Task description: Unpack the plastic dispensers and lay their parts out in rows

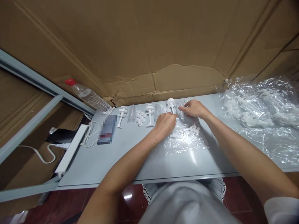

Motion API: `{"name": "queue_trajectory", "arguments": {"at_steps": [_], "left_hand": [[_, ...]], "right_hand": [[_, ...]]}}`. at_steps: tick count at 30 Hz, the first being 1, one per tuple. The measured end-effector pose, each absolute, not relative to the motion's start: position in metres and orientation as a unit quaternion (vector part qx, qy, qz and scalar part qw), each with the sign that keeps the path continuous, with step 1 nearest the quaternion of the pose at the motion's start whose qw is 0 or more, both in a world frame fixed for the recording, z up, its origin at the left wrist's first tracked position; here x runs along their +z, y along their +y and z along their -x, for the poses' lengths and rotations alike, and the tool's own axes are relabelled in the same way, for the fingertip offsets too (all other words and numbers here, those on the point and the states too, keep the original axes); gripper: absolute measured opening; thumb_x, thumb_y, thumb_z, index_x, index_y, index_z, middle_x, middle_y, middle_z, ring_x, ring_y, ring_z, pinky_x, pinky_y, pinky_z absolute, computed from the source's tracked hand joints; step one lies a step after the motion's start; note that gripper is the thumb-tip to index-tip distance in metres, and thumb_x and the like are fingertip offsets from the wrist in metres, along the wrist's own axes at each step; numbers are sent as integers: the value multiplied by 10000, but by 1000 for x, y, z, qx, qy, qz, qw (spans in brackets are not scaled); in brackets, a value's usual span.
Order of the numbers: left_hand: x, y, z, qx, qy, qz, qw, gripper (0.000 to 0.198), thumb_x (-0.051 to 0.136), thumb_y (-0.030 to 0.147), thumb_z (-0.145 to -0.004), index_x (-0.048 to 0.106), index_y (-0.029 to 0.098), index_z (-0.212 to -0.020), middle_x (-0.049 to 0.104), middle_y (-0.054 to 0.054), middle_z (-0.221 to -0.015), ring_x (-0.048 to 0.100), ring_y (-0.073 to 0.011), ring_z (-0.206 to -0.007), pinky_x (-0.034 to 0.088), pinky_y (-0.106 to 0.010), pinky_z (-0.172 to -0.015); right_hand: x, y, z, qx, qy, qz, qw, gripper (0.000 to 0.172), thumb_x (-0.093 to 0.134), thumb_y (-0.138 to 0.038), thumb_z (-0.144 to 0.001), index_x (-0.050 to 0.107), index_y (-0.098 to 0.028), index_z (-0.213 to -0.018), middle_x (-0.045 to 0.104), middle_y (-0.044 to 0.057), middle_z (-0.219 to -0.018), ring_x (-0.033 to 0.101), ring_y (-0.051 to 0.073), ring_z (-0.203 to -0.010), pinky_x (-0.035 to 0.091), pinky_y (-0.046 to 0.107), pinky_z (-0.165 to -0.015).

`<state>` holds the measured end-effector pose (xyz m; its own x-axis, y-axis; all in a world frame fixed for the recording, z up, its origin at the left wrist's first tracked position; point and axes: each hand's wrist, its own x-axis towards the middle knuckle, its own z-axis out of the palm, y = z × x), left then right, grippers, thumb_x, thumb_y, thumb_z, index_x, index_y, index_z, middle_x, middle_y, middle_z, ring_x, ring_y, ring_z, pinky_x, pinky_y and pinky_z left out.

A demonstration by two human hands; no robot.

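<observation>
My left hand (pixel 166 124) is closed, its fingertips hidden, at the lower end of a white plunger-like plastic part (pixel 171 104). Thumb and fingers apart, my right hand (pixel 195 109) is at a clear ribbed plastic tube (pixel 180 105); I cannot tell whether it touches it. Below both hands lies a clear plastic bag (pixel 182 144), with small white pieces (pixel 193 129) on or inside it. To the left are two similar white plunger-like parts, one in the middle (pixel 150 115) and one farther out (pixel 121 115), with clear tubes (pixel 132 112) and small white caps (pixel 140 116) beside them.
Large clear bags of white parts (pixel 249 105) lie on the table's right. At left are a pixelated dark flat object (pixel 107 129), a red-capped bottle (pixel 93 98) leaning by the cardboard wall (pixel 140 46), a white power strip (pixel 71 149) and cables (pixel 87 137).
</observation>
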<state>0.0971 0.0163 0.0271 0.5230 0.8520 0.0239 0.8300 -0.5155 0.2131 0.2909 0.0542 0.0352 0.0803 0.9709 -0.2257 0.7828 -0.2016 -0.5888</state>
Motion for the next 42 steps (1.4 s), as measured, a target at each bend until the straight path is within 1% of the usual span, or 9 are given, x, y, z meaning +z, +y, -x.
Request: {"name": "queue_trajectory", "arguments": {"at_steps": [5, 10, 15, 22, 28, 31, 35, 39, 42], "left_hand": [[18, 19, -95, 83, 463, -879, 75, 326, 471, 129, -1000, 791, 151, -945, 746, -153, -910, 709, -287, -792, 540, -407, -783], [36, 16, -88, 124, 468, -874, 45, 357, 414, 196, -1062, 769, 161, -1037, 728, -140, -962, 681, -251, -802, 499, -362, -753], [55, 22, -89, 190, 458, -868, 9, 328, 448, 257, -1096, 757, 185, -1177, 741, -114, -1006, 693, -235, -871, 474, -317, -723], [45, 26, -120, 202, 389, -899, 11, 335, 438, 241, -1106, 762, 176, -1155, 761, -114, -1039, 688, -252, -962, 532, -369, -834], [21, 27, -124, 221, 357, -906, 52, 289, 489, 216, -1090, 774, 187, -1125, 775, -110, -1091, 681, -264, -1048, 550, -412, -931], [11, 31, -122, 231, 346, -907, 61, 292, 480, 181, -1086, 770, 179, -1121, 784, -103, -1117, 700, -245, -1052, 561, -404, -948], [8, 33, -109, 259, 326, -907, 54, 266, 514, 251, -1095, 766, 174, -1128, 786, -101, -1160, 706, -232, -1101, 552, -411, -1017], [13, 31, -82, 277, 385, -880, -15, 314, 751, 401, -965, 762, 209, -1213, 732, -136, -1362, 630, -326, -1291, 462, -527, -1108], [13, 32, -70, 238, 426, -872, -35, 320, 806, 362, -912, 778, 214, -1194, 748, -146, -1353, 606, -373, -1326, 360, -597, -1152]], "right_hand": [[32, 55, -295, 312, -608, 710, 172, 385, 746, -550, -866, 758, -179, -972, 713, 36, -654, 692, 208, -655, 496, 301, -655], [31, 55, -292, 329, -602, 704, 185, 415, 765, -569, -853, 761, -174, -981, 701, 36, -625, 686, 212, -651, 489, 303, -646], [28, 60, -286, 358, -596, 687, 211, 412, 804, -581, -823, 746, -175, -869, 699, 49, -626, 706, 226, -669, 501, 299, -670], [34, 56, -305, 429, -523, 670, 306, 533, 465, -613, -1041, 698, -171, -856, 734, 106, -782, 722, 202, -710, 578, 287, -686], [34, 52, -300, 452, -520, 655, 310, 363, 675, -408, -991, 641, -174, -716, 682, 33, -707, 651, 138, -690, 585, 252, -704], [27, 55, -289, 450, -533, 659, 282, 304, 647, -432, -1026, 706, -147, -936, 727, 39, -904, 690, 151, -804, 610, 297, -756], [21, 57, -278, 417, -555, 680, 237, 371, 678, -463, -1008, 690, -155, -1216, 704, 57, -1193, 704, 220, -1017, 621, 392, -865], [23, 52, -274, 345, -575, 710, 215, 294, 678, -442, -999, 738, -155, -1024, 751, 54, -1036, 716, 202, -949, 590, 354, -863], [25, 48, -272, 284, -593, 724, 209, 238, 667, -333, -957, 750, -194, -782, 777, 72, -848, 734, 227, -942, 524, 286, -833]]}}
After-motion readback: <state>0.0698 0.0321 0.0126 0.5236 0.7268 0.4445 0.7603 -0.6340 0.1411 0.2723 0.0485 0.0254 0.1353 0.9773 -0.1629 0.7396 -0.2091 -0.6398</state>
